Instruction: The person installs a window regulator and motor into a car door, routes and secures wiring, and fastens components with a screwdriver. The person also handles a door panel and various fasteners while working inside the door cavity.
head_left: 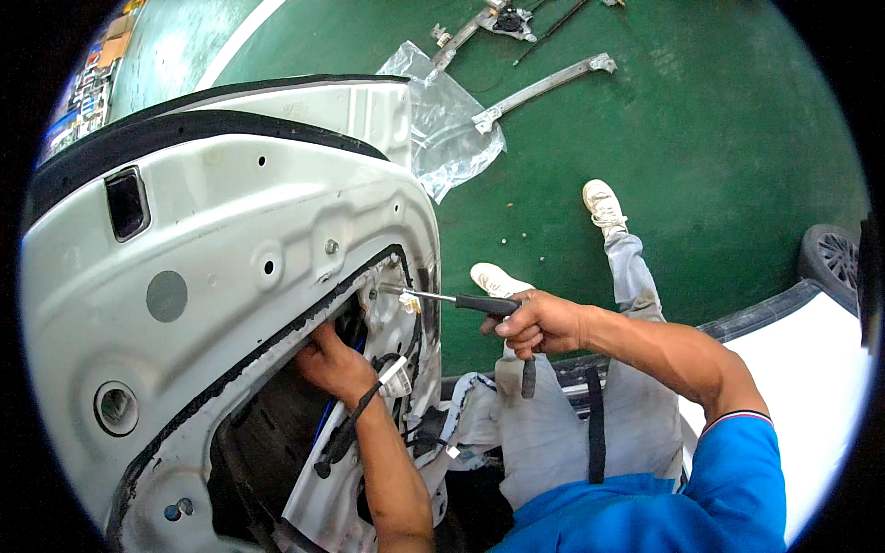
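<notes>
Right hand (544,323) closed round black-handled tool (487,304), shank pointing left to white door panel (212,221) near its edge; tip contact unclear. Left hand (339,367) reaches into door opening, fingers hidden, grip can't tell. Black cable (355,419) beside left wrist. Beyond: clear plastic sheet (452,138), metal rail (544,92) on green floor (710,138).

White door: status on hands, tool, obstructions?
Left hand partly inside white door, fingers hidden. Right hand gripping black-handled tool, shaft pointing at door. Black cable close to left hand, possible snag.
</notes>
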